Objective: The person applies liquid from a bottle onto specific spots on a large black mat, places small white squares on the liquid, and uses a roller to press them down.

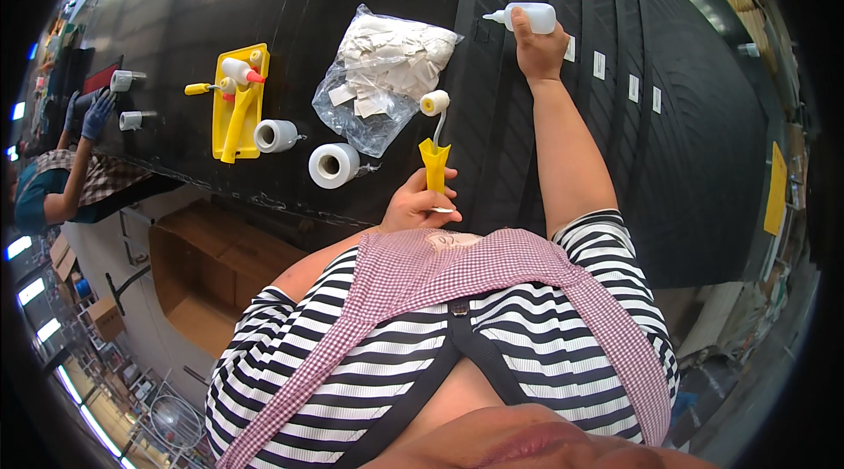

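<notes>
My right hand is wrapped round a white squeeze bottle. The bottle lies on its side in my grip, its thin nozzle pointing left over the black strips. Close to my body, my left hand grips the yellow handle of a small paint roller; its pale roller head points away from me. A small white piece shows by the left fingertips. Left of the roller lies a clear plastic bag full of white labels. Several white labels sit in a row on the black strips, right of my right hand.
Two rolls of clear film stand near the table's front edge. A yellow paint tray farther left holds a red-tipped bottle and another roller. At the far left, a co-worker's gloved hands are near more rolls. A cardboard box stands below the table.
</notes>
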Demonstrator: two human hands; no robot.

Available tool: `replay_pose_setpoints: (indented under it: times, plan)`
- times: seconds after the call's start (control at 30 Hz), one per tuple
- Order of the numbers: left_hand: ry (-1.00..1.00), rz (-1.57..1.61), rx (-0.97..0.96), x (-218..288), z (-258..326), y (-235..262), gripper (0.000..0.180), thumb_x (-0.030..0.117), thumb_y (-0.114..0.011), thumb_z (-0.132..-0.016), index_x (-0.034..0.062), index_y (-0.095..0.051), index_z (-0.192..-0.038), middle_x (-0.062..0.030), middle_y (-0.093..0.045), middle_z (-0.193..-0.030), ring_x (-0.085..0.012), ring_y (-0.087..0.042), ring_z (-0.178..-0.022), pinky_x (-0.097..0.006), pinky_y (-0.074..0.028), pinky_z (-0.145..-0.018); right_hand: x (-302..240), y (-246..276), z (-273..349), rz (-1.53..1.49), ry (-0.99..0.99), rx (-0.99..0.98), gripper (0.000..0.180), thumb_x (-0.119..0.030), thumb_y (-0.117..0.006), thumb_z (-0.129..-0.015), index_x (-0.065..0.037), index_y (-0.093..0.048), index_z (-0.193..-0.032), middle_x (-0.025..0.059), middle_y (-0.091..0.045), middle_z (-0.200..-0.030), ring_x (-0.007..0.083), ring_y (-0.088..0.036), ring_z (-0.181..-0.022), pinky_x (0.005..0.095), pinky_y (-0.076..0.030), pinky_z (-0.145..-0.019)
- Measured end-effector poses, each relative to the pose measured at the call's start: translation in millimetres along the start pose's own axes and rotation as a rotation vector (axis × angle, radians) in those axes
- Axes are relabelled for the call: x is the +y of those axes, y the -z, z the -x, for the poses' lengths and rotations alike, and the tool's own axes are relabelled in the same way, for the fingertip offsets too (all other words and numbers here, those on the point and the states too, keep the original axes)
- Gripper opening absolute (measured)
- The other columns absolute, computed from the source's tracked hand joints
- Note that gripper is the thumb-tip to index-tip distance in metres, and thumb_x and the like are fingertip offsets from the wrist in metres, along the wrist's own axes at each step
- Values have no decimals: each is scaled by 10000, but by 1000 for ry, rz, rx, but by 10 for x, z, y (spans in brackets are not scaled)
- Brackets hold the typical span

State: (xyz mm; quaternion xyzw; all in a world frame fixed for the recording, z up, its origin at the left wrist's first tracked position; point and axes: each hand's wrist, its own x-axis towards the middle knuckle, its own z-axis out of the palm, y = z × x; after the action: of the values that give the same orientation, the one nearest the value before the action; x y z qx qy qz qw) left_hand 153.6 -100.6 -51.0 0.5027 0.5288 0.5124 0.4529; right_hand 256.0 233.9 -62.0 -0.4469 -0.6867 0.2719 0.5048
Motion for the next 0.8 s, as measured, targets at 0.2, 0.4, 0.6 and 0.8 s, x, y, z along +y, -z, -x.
replay_pose_setpoints:
  times: [0.2,0.4,0.6,0.8]
  plan:
    - [11,-6,2,19,-4,-6,190,53,-869,-762,57,-725,-886,-178,-554,-1308,-208,-671,-997,-315,-573,-836,14,-25,5,102,96,3,416,-489,-699,-825,-78,-723,-769,120,-708,-727,350,-683,-715,454,-518,-722]
    - [12,-8,6,19,-2,-7,188,48,-867,-763,57,-721,-882,-178,-556,-1305,-209,-671,-1000,-315,-572,-839,33,7,6,106,72,7,373,-444,-704,-823,-74,-722,-785,126,-713,-749,358,-687,-723,453,-523,-720]
    - [15,-7,4,34,-4,-6,188,47,-865,-766,58,-719,-883,-176,-555,-1305,-207,-669,-996,-315,-571,-843,82,22,36,-51,-25,-31,345,-396,-714,-820,-53,-727,-791,134,-724,-758,338,-710,-718,423,-547,-702]
    - [15,-3,3,33,-10,-5,188,53,-865,-769,59,-723,-892,-175,-555,-1304,-206,-669,-1000,-320,-572,-851,99,32,51,-43,-24,-103,324,-366,-721,-818,-44,-733,-789,134,-726,-741,320,-719,-704,407,-557,-693]
